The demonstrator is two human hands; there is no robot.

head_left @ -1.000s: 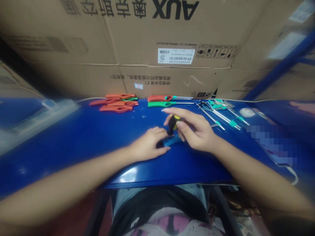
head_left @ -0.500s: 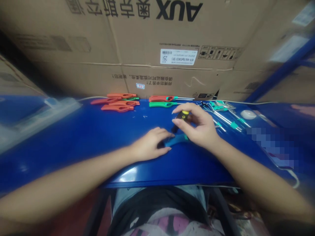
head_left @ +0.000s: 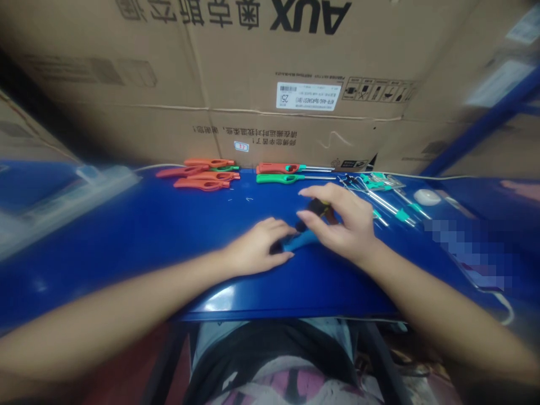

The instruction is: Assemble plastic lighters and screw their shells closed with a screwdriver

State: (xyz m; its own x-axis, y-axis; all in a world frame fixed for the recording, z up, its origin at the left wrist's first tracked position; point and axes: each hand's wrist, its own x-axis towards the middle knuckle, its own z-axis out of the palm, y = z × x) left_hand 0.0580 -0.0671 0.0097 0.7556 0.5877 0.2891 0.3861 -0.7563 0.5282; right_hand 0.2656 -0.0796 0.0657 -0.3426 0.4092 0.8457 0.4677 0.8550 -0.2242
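Observation:
My left hand (head_left: 257,248) rests on the blue tabletop, its fingers closed round one end of a blue lighter body (head_left: 302,241) that lies flat. In my right hand (head_left: 352,228) is a stubby screwdriver (head_left: 316,209) with a black and yellow handle, gripped between thumb and fingers. The screwdriver slants down toward the blue body beside my left fingertips; its tip is too blurred to make out. Part of the blue body is hidden behind my right thumb. Beyond my hands lie a red lighter (head_left: 274,168) and a green lighter (head_left: 276,179), both with metal barrels.
Several orange lighter bodies (head_left: 205,184) lie at the back left. Metal barrels with teal pieces (head_left: 400,214) are piled at the back right, near a white round object (head_left: 427,197). A large cardboard sheet (head_left: 236,73) stands along the table's back edge. A pixelated object (head_left: 468,253) lies right.
My right hand has turned and shifted slightly right, tilting the screwdriver handle so its yellow end now faces away. My left hand and the blue body stay put.

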